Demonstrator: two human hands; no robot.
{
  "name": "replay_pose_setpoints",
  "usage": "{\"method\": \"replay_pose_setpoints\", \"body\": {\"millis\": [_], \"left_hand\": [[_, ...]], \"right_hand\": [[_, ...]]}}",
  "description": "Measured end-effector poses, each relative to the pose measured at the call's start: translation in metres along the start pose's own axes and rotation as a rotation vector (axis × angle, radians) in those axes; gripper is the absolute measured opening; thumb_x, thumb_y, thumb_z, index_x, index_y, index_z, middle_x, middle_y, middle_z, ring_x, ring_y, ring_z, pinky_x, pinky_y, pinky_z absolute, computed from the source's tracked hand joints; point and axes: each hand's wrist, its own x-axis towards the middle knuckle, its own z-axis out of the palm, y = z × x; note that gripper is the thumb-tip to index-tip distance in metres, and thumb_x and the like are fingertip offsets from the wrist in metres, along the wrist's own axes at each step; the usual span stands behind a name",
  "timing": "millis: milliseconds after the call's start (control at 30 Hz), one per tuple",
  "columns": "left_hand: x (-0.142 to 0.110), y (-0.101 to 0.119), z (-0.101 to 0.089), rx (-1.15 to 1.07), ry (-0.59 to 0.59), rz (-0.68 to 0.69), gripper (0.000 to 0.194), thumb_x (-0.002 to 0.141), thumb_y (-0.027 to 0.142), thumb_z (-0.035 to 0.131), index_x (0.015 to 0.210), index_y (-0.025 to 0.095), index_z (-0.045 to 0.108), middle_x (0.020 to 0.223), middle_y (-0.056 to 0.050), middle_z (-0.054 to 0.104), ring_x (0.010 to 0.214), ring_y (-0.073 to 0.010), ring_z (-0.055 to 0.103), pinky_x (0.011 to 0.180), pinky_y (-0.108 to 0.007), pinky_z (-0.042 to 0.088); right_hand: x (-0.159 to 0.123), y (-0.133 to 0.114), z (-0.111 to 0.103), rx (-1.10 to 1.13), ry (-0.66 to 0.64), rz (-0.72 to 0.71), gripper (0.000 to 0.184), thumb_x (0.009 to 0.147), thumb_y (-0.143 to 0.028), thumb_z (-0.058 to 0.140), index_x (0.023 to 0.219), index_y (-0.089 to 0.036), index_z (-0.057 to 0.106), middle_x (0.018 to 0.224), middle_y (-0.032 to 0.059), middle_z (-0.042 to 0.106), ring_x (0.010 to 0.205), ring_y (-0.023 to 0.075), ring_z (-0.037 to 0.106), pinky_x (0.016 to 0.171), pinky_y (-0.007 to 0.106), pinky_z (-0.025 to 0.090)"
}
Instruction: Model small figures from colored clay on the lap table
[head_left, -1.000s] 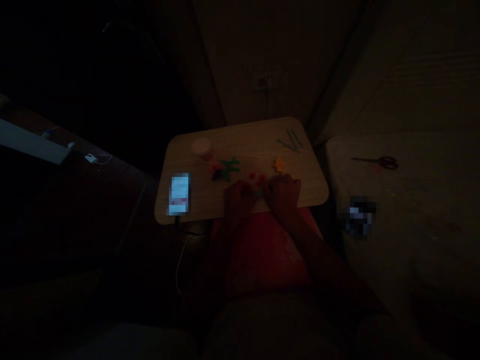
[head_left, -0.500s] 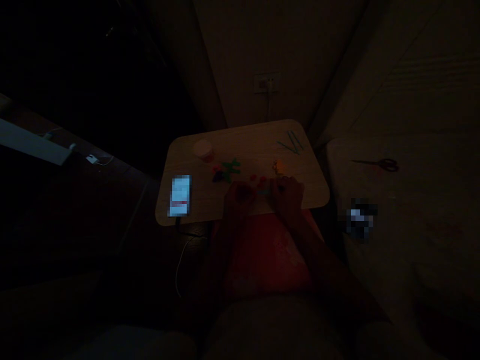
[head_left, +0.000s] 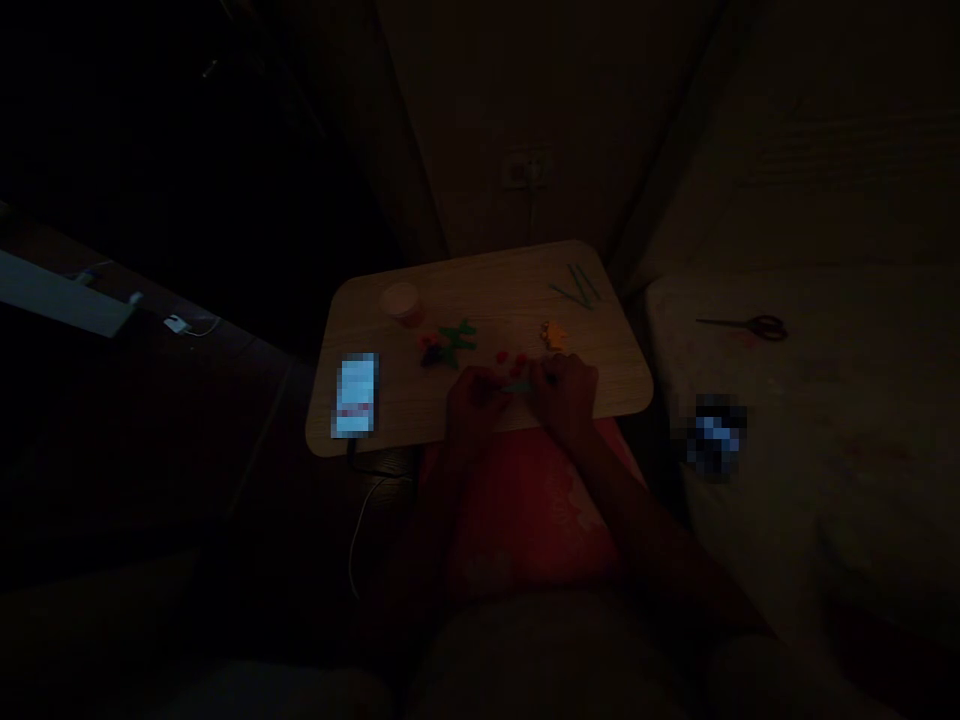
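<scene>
In dim light, both my hands are close together over the front of a small wooden table. My left hand is closed, its fingertips at the left end of a thin green stick. Curled at the stick's other end is my right hand, fingers pinched. Darkness hides the exact grip. Just beyond the fingers lie small red pieces. An orange-yellow cluster sits past my right hand. Green leaf-like pieces and a dark blue piece are beyond my left hand.
A round tub stands at the table's back left, with a lit phone in front of it. Several green sticks lie at the back right. Scissors rest on the pale surface to the right. A white cable hangs below.
My hands have come slightly closer together, with the green stick now spanning the gap between them. The whole view has shifted a little; objects on the table stay in place.
</scene>
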Motion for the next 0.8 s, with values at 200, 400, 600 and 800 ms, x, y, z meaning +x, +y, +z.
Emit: {"method": "replay_pose_setpoints", "body": {"millis": [200,400,600,800], "left_hand": [[-0.0009,0.0012,0.0005,0.075,0.010,0.012,0.038,0.064,0.028,0.089,0.090,0.021,0.061,0.088,0.000,0.069,0.084,-0.0160,0.067,0.078,-0.027,0.055],[-0.0020,0.0022,0.0007,0.122,0.028,-0.005,0.040,0.062,0.024,0.090,0.088,0.021,0.060,0.083,0.002,0.066,0.078,-0.0148,0.064,0.071,-0.024,0.052],[-0.0019,0.0003,0.0019,0.138,0.018,0.020,0.035,0.066,0.021,0.087,0.089,0.021,0.061,0.087,0.000,0.069,0.083,-0.0161,0.067,0.076,-0.026,0.053],[-0.0030,0.0005,0.0036,0.132,0.006,0.034,0.033,0.067,0.022,0.086,0.090,0.021,0.061,0.089,0.000,0.071,0.085,-0.0175,0.069,0.080,-0.028,0.055]], "right_hand": [[-0.0008,-0.0044,-0.0010,-0.021,-0.014,-0.003,0.038,0.100,-0.033,0.052,0.071,-0.020,0.073,0.080,0.0087,0.074,0.087,0.0246,0.061,0.078,0.037,0.030],[-0.0020,-0.0096,-0.0027,-0.053,-0.029,-0.024,0.037,0.100,-0.035,0.056,0.072,-0.021,0.075,0.081,0.0091,0.074,0.092,0.0261,0.061,0.081,0.038,0.029],[-0.0028,-0.0078,-0.0028,-0.081,-0.034,-0.009,0.036,0.100,-0.034,0.057,0.073,-0.020,0.076,0.081,0.0088,0.074,0.089,0.0256,0.061,0.079,0.038,0.030],[-0.0034,-0.0079,-0.0012,-0.116,-0.038,-0.020,0.037,0.100,-0.034,0.055,0.075,-0.020,0.077,0.084,0.0110,0.075,0.093,0.0270,0.061,0.082,0.039,0.029]]}}
